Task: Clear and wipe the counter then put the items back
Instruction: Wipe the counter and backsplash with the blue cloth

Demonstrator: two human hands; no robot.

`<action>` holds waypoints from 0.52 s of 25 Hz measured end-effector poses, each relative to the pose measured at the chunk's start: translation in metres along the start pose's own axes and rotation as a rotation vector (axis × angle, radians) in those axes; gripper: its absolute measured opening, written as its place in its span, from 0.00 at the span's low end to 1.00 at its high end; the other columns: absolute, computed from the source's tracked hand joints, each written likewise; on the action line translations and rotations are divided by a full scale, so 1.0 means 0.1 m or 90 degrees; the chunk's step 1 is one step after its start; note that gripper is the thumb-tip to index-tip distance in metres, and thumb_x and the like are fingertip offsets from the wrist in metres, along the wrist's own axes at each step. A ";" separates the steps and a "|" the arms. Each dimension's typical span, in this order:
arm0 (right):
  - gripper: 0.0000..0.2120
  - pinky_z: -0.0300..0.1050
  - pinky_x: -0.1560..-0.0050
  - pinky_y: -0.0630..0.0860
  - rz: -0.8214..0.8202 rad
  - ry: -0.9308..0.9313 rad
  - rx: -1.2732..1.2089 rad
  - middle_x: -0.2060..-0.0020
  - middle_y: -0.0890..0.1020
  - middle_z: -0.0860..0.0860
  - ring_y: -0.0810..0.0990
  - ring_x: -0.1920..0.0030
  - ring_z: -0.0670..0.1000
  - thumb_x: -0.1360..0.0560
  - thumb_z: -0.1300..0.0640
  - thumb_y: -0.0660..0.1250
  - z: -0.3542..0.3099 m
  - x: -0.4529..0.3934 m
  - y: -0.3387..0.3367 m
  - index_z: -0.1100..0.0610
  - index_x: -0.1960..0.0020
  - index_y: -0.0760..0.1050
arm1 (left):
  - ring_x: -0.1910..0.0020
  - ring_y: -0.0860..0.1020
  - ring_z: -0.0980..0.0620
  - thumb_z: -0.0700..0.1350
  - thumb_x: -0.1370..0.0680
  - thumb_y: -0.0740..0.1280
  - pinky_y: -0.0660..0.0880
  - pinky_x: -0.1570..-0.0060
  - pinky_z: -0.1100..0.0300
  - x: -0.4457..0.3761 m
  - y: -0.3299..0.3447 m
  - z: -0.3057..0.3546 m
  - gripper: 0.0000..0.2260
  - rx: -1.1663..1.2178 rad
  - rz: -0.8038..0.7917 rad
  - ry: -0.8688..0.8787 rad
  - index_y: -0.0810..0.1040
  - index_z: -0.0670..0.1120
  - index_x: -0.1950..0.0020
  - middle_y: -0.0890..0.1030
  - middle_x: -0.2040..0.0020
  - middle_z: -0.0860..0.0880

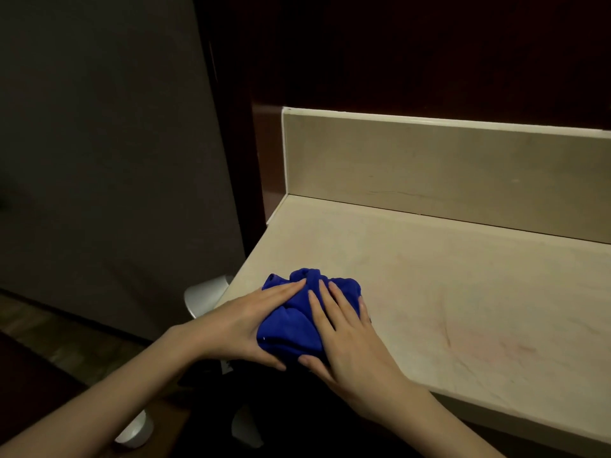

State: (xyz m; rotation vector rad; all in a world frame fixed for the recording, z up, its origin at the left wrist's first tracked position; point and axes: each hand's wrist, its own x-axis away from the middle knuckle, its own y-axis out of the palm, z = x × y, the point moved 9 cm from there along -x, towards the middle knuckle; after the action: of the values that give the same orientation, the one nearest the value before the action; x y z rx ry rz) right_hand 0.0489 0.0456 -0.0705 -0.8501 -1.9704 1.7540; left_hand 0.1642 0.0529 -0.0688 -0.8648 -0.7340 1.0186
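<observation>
A crumpled blue cloth (297,322) lies on the beige stone counter (463,309) near its front left corner. My left hand (244,325) presses flat on the cloth's left side, fingers stretched forward. My right hand (350,342) rests on its right side, fingers spread over the top and the thumb under the near edge. Both hands press the cloth down against the counter. The counter surface shows faint reddish smears and scratches to the right.
A beige backsplash (446,173) runs along the counter's back edge under a dark red wall. A grey panel (109,143) stands to the left. White rounded objects (206,292) sit low beside the counter's left end, above the dark floor.
</observation>
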 end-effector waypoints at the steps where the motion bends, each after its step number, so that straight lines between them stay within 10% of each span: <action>1: 0.39 0.52 0.31 0.29 -0.013 -0.013 -0.009 0.23 0.40 0.50 0.35 0.24 0.52 0.28 0.33 0.40 -0.07 -0.07 0.02 0.52 0.25 0.33 | 0.27 0.48 0.71 0.65 0.33 0.72 0.50 0.28 0.69 0.04 -0.03 -0.10 0.48 -0.002 -0.003 -0.010 0.40 0.68 0.27 0.46 0.27 0.73; 13: 0.38 0.43 0.27 0.33 -0.100 -0.097 -0.116 0.23 0.38 0.45 0.33 0.26 0.42 0.24 0.34 0.49 -0.12 -0.66 0.07 0.49 0.23 0.35 | 0.29 0.48 0.68 0.68 0.33 0.67 0.48 0.35 0.75 0.06 -0.17 -0.60 0.46 0.028 -0.050 -0.111 0.33 0.68 0.31 0.41 0.32 0.73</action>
State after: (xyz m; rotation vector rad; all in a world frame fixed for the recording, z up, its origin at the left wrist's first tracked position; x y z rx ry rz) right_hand 0.1081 0.0122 -0.0677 -0.6121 -2.2568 1.6111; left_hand 0.2235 0.0380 -0.0814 -0.7097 -0.8835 1.0449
